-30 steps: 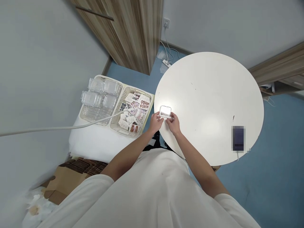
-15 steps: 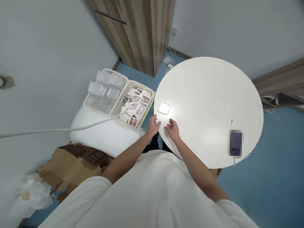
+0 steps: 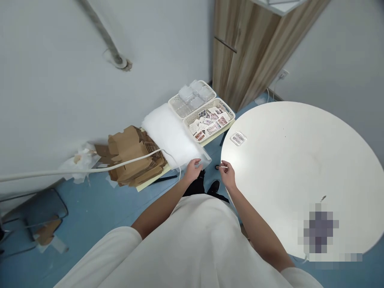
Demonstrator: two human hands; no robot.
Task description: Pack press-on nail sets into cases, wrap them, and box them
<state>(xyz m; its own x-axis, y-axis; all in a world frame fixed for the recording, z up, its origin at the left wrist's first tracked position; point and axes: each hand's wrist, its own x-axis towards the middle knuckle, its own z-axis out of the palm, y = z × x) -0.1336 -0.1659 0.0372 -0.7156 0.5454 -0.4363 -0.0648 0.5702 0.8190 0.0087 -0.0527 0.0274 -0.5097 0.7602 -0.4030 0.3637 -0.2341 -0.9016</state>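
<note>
A small clear plastic case (image 3: 238, 138) with press-on nails inside lies on the round white table (image 3: 300, 168) near its left edge. Neither hand touches it. My left hand (image 3: 193, 170) hovers off the table's edge, close to the corner of a white foam sheet (image 3: 171, 136), fingers loosely curled and empty. My right hand (image 3: 227, 174) sits at the table's near-left rim with fingers slightly bent, holding nothing that I can make out.
Two cream baskets stand to the left of the table: one (image 3: 192, 97) with empty clear cases, one (image 3: 210, 120) with nail cards. Flattened cardboard boxes (image 3: 132, 158) lie beside the foam sheet. A white cable (image 3: 75, 171) runs across. A wooden cabinet (image 3: 249, 52) stands behind.
Both hands let go of the clear case and drew back toward my body; the case stayed on the table. My head turned left, bringing the cardboard and floor into view.
</note>
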